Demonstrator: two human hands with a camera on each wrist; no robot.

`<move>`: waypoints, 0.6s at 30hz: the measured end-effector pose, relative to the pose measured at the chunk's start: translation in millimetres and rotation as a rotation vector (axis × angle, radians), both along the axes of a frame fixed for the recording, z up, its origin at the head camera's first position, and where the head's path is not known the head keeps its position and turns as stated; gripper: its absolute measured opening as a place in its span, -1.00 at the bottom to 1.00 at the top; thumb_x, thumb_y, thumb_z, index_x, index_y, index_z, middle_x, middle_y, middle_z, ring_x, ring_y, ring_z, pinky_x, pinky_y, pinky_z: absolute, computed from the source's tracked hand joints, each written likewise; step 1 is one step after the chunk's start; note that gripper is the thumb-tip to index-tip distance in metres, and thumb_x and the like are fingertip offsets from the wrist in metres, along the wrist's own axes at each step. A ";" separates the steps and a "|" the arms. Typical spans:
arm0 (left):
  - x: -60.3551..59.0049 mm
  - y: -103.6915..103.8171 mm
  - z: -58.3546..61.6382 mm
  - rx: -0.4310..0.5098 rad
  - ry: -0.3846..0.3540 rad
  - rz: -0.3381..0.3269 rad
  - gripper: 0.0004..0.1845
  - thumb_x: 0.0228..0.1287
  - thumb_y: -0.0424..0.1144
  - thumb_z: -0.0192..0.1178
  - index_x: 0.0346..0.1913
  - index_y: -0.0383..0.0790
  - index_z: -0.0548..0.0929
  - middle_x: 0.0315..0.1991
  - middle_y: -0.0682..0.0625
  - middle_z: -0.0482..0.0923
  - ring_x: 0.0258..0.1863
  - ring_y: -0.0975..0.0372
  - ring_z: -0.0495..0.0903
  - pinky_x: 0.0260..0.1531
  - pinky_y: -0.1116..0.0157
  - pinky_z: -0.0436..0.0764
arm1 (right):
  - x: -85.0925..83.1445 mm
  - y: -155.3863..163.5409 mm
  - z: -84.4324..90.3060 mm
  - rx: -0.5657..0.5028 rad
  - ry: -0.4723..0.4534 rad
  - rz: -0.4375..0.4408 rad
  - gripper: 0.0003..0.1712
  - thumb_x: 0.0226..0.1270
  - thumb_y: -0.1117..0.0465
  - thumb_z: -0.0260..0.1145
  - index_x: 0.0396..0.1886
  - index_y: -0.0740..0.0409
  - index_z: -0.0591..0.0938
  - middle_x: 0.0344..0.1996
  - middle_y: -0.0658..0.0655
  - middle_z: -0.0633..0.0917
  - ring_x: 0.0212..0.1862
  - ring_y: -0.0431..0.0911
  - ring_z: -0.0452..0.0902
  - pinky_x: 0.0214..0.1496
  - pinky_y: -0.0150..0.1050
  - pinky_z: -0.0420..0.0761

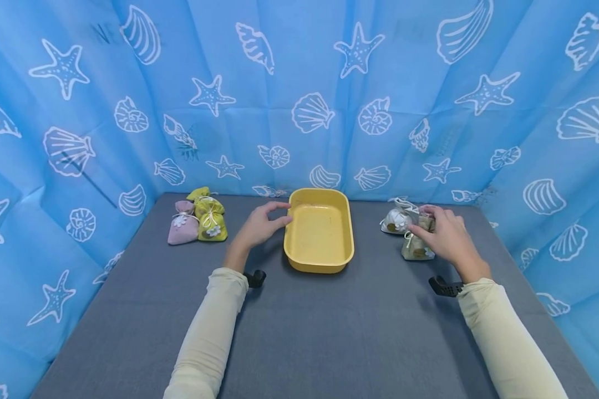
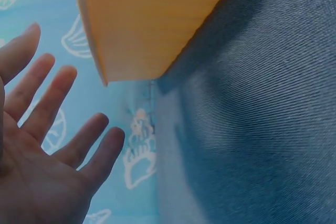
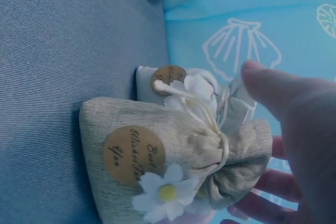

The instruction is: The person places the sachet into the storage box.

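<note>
A yellow rectangular tray [image 1: 319, 268] stands on the table. My left hand [image 1: 262, 224] is at its left rim, thumb and fingers spread; in the left wrist view the fingers are apart from the tray's side [image 2: 142, 35]. At the right, my right hand [image 1: 446, 235] reaches over a group of small drawstring pouches. A beige pouch [image 3: 184, 140] with a white flower and a round label is nearest it, the fingers behind its gathered neck and the thumb apart. Beside it sits a white pouch [image 1: 395, 217]. A pink pouch [image 1: 426, 208] is mostly hidden by the hand.
At the left back stand a pink pouch [image 1: 182, 227] and a yellow-green pouch [image 1: 212, 219], with another yellow-green one [image 1: 198, 193] behind. The grey tablecloth [image 1: 339, 338] ends at a blue curtain [image 1: 289, 66] with white shells and starfish, which surrounds the back and sides.
</note>
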State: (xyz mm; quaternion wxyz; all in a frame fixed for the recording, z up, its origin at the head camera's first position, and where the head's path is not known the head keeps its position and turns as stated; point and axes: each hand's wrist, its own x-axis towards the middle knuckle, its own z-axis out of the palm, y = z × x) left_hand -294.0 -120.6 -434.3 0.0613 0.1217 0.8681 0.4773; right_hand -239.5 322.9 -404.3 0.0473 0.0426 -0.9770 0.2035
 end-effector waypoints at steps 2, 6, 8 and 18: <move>-0.8 -0.3 -4.6 0.011 0.004 -0.012 -0.51 0.41 0.06 0.27 0.33 0.06 0.58 0.44 -0.03 0.43 0.50 -0.10 0.33 0.35 -0.17 0.48 | 1.7 1.4 -2.5 -0.007 0.010 0.004 -0.14 0.46 -0.21 0.26 0.43 0.36 0.37 0.32 0.56 0.39 0.33 0.47 0.22 0.37 0.39 0.15; -2.1 -2.8 -11.5 0.045 0.003 -0.042 -0.52 0.41 0.01 0.29 0.32 -0.03 0.59 0.41 -0.04 0.47 0.49 -0.12 0.36 0.37 -0.16 0.47 | 3.9 5.4 -5.7 -0.008 0.000 -0.003 -0.14 0.43 -0.13 0.33 0.42 0.44 0.36 0.29 0.60 0.37 0.32 0.49 0.19 0.35 0.42 0.16; -2.9 -4.9 -15.5 0.058 0.001 -0.055 -0.51 0.41 0.01 0.29 0.33 -0.06 0.59 0.41 -0.05 0.49 0.47 -0.12 0.38 0.37 -0.15 0.47 | 3.5 8.3 -6.7 -0.010 -0.024 -0.003 -0.10 0.42 -0.13 0.34 0.43 0.49 0.33 0.30 0.63 0.36 0.32 0.52 0.18 0.35 0.45 0.16; 0.8 -5.5 -22.2 0.056 0.015 -0.068 -0.55 0.36 -0.08 0.35 0.28 0.03 0.62 0.36 0.02 0.53 0.46 -0.05 0.40 0.43 -0.12 0.43 | 5.9 19.4 -21.0 -0.042 -0.046 0.020 -0.52 0.46 -0.09 0.31 -0.32 0.24 0.43 -0.29 0.34 0.51 -0.23 0.22 0.44 -0.33 -0.09 0.34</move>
